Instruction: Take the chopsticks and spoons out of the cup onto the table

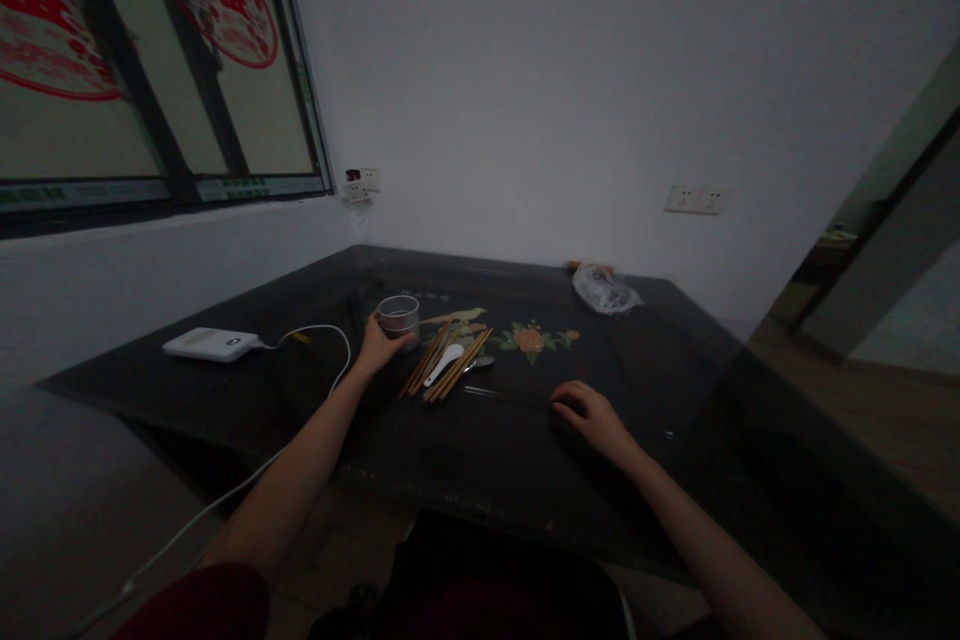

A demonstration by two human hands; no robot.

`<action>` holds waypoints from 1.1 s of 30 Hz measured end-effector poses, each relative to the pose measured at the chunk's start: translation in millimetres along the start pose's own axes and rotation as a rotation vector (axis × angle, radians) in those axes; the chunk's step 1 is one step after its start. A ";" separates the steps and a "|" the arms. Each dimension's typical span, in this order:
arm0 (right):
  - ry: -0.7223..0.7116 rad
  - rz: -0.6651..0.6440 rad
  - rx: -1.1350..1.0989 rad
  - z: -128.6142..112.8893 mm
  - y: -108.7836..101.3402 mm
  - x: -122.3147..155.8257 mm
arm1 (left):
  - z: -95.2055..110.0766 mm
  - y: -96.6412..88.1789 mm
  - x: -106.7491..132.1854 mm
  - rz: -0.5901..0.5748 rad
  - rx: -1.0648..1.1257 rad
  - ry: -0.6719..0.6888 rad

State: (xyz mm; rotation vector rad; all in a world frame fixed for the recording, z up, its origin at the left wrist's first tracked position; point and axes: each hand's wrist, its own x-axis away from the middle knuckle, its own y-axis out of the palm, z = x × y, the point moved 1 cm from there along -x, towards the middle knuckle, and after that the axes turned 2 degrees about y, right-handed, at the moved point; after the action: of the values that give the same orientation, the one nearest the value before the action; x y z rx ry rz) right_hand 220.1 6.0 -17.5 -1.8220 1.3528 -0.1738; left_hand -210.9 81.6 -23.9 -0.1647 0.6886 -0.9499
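My left hand (380,348) is wrapped around the near left side of a see-through cup (400,318), which stands upright on the dark table. Just right of the cup lie several wooden chopsticks (459,366) in two loose groups. Between those groups rests a white spoon (444,365), and a metal spoon (481,363) pokes out on their right side. My right hand (592,412) rests on the table farther right, loosely curled, with a gap between thumb and fingers and nothing in it.
A white power bank (212,344) with a white cable (339,330) lies on the left, the cable running under my left forearm. A crumpled clear plastic bag (606,290) sits at the back of the dark table (480,460), near the wall. Flowers and a bird decorate the tabletop.
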 end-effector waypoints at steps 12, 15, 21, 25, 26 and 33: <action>0.002 0.007 0.001 2.8 1.9 0.7 | 133.8 -1.9 57.0 -0.015 0.011 0.591; 0.000 0.026 0.018 0.6 1.5 1.0 | 167.3 41.6 94.1 -0.513 -0.043 0.667; 0.023 0.080 0.042 -2.5 1.3 1.8 | 174.9 102.8 146.3 -0.888 -0.289 0.740; 0.029 0.116 0.061 -2.9 0.6 1.1 | 159.7 104.8 147.0 -0.922 -0.291 0.800; 0.030 0.121 0.066 -2.7 0.4 0.8 | 157.1 103.7 144.4 -0.921 -0.266 0.794; 0.032 0.100 0.056 -0.6 1.4 0.0 | 154.3 106.7 134.0 -0.923 -0.208 0.754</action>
State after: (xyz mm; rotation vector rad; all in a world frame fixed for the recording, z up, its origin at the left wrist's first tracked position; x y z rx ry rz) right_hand 218.7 5.6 -18.1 -1.7077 1.4439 -0.1861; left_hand 8.9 13.0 -11.6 -0.3268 1.4685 -1.8617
